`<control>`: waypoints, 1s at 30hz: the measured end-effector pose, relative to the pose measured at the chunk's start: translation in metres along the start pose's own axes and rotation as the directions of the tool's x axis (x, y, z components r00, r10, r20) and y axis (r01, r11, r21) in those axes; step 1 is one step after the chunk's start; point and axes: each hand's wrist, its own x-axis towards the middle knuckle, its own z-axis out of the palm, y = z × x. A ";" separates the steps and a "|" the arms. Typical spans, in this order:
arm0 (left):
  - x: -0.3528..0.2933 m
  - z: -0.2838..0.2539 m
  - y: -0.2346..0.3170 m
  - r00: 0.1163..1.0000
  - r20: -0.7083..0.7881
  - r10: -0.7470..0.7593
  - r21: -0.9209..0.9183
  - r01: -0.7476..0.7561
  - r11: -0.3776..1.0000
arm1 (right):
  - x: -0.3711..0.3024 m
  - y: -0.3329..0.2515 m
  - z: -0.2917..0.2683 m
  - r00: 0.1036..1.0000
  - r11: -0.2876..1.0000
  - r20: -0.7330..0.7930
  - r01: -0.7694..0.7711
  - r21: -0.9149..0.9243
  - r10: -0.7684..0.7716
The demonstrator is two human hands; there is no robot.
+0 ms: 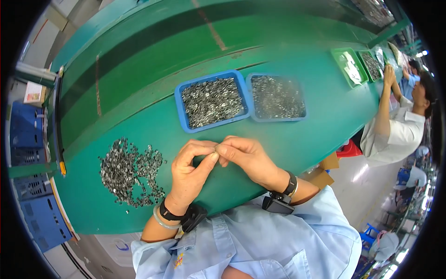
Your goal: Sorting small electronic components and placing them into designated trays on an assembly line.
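Observation:
My left hand [191, 165] and my right hand [244, 156] meet over the green tabletop, thumbs and forefingers pinched together. Whatever sits between the fingertips is too small to make out. Just beyond them stands a blue tray [187, 128] filled with small shiny metal parts [211, 101]. A second blue tray [278, 119], blurred in part, touches its right side and holds similar small parts. To the left of my left hand, a loose pile of small dark metal parts [121, 169] spreads over the table.
A green belt-like surface [153, 60] runs along the table's far side. Green trays [342, 65] stand at the far right, near a co-worker [395, 125] in a light shirt. Blue crates [44, 218] are stacked at the left. Cardboard boxes [318, 176] sit below the right edge.

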 end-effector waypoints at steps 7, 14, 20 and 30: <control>-0.006 -0.002 0.014 0.996 -0.087 -0.007 0.206 0.025 0.978 | 0.010 0.027 0.005 0.988 0.988 0.095 0.114 0.108 -0.125; -0.024 0.008 0.033 0.990 -0.140 0.016 0.192 0.011 0.981 | -0.052 0.026 0.002 0.693 0.490 -0.068 0.433 -0.757 -0.718; -0.018 0.021 0.029 0.998 -0.055 0.041 0.131 -0.034 0.991 | -0.061 0.063 -0.027 0.609 0.441 -0.153 0.357 -0.823 -0.779; -0.020 0.006 0.035 1.000 0.011 0.002 0.261 -0.005 0.965 | -0.067 0.066 -0.016 0.658 0.369 -0.074 0.322 -0.872 -0.749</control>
